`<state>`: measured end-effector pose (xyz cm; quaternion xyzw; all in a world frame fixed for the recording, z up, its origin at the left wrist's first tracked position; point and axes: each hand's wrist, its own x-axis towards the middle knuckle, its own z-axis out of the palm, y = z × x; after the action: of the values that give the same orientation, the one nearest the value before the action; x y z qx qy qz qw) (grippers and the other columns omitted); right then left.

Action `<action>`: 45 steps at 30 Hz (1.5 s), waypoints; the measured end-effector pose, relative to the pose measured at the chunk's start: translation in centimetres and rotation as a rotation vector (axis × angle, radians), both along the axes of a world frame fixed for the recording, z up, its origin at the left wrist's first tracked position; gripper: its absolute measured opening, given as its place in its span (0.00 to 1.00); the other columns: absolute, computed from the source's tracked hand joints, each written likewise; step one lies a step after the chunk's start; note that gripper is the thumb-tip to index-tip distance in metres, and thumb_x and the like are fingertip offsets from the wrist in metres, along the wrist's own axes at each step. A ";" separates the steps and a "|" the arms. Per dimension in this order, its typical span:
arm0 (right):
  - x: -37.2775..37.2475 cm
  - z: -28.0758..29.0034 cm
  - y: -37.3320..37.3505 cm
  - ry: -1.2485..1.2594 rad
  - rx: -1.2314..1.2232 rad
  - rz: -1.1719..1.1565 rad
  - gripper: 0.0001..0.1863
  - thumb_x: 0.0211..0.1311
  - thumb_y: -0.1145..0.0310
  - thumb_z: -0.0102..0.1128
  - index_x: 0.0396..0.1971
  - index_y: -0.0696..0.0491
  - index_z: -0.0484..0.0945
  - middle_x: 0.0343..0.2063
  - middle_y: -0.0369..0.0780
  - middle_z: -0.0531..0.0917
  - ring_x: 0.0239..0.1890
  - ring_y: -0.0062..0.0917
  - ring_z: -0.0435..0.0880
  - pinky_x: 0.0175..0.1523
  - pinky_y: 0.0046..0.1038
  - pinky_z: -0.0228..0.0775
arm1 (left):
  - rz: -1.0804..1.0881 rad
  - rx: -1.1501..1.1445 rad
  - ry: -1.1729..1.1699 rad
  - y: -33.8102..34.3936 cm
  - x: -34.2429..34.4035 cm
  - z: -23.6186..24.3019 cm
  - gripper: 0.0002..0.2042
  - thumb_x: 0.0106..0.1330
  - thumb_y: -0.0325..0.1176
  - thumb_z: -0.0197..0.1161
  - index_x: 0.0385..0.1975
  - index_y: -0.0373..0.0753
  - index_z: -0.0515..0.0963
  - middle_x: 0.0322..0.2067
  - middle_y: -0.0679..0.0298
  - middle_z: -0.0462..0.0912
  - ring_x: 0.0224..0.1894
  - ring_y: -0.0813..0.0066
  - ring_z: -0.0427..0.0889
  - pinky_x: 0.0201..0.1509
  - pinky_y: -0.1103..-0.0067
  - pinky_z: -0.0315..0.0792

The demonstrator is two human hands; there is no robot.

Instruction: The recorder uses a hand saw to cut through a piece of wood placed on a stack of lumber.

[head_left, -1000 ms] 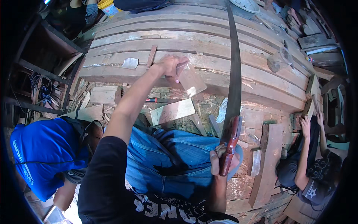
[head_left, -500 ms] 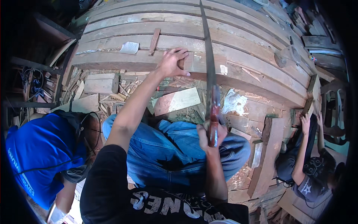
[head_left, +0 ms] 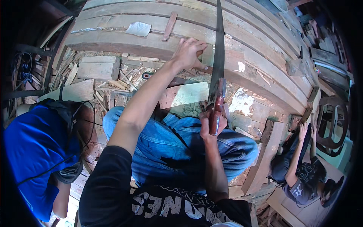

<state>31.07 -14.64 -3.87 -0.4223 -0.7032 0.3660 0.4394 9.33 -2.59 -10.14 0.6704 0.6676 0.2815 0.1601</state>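
My right hand [head_left: 213,124] is closed around the brown wooden handle of a handsaw [head_left: 216,108]. The long dark blade stretches away from me, crossing the near wooden beam [head_left: 124,42]. Just left of the blade, my left hand [head_left: 191,54] grips that beam's near edge, fingers spread over the top and thumb against the front face. How deep the teeth sit in the wood cannot be made out. A pale flat board [head_left: 184,95] lies on the floor between the beam and my legs.
More beams lie side by side beyond, bearing a crumpled paper [head_left: 138,28] and a thin wood strip [head_left: 170,25]. A wood block [head_left: 97,68] and offcuts lie left. One person in blue [head_left: 43,151] sits left; another person [head_left: 304,166] touches wood at right.
The whole view has shifted, so the beams sit higher in it. Both hands keep their holds, and the saw still crosses the beam. A red-ended tool now shows beside my left forearm.
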 end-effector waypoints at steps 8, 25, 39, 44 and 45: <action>0.5 -0.7 -0.2 0.030 -0.112 0.024 0.06 0.41 0.77 0.57 0.15 0.57 0.69 0.19 0.39 0.73 0.23 0.25 0.70 0.30 0.25 0.65 | 0.005 0.045 0.035 -0.1 0.1 0.0 0.45 0.29 0.47 0.80 0.56 0.39 0.74 0.57 0.63 0.76 0.57 0.66 0.70 0.63 0.70 0.57; 0.8 -0.9 -0.3 0.091 -0.219 0.081 0.08 0.45 0.81 0.54 0.13 0.56 0.67 0.16 0.34 0.70 0.17 0.16 0.66 0.24 0.18 0.62 | -0.026 -0.069 -0.338 1.1 -2.0 -1.7 0.41 0.39 0.50 0.78 0.57 0.39 0.74 0.57 0.62 0.75 0.61 0.65 0.69 0.68 0.70 0.54; 0.0 1.3 -0.1 0.002 -0.136 0.058 0.07 0.39 0.78 0.57 0.13 0.56 0.67 0.18 0.38 0.71 0.25 0.25 0.68 0.29 0.24 0.60 | -0.102 -0.066 -0.042 0.3 -1.1 -0.5 0.46 0.36 0.50 0.77 0.62 0.47 0.69 0.63 0.67 0.68 0.63 0.67 0.67 0.69 0.70 0.50; 0.1 1.2 1.1 -0.002 -0.310 0.065 0.06 0.43 0.77 0.56 0.15 0.56 0.68 0.15 0.35 0.69 0.20 0.19 0.66 0.25 0.22 0.58 | -0.090 0.028 -0.015 0.2 -0.5 -0.9 0.43 0.35 0.44 0.76 0.60 0.45 0.71 0.60 0.65 0.72 0.61 0.67 0.69 0.68 0.70 0.52; 0.3 0.8 1.4 -0.023 -0.218 0.088 0.05 0.46 0.77 0.54 0.16 0.57 0.69 0.14 0.33 0.69 0.16 0.16 0.65 0.22 0.21 0.58 | -0.096 0.023 -0.022 -0.1 -0.1 -1.0 0.43 0.35 0.44 0.76 0.60 0.45 0.71 0.60 0.65 0.72 0.61 0.67 0.69 0.68 0.70 0.52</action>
<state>31.37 -13.23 -3.07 -0.4405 -0.6822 0.4543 0.3663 9.24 -2.64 -11.11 0.7002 0.6296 0.2887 0.1731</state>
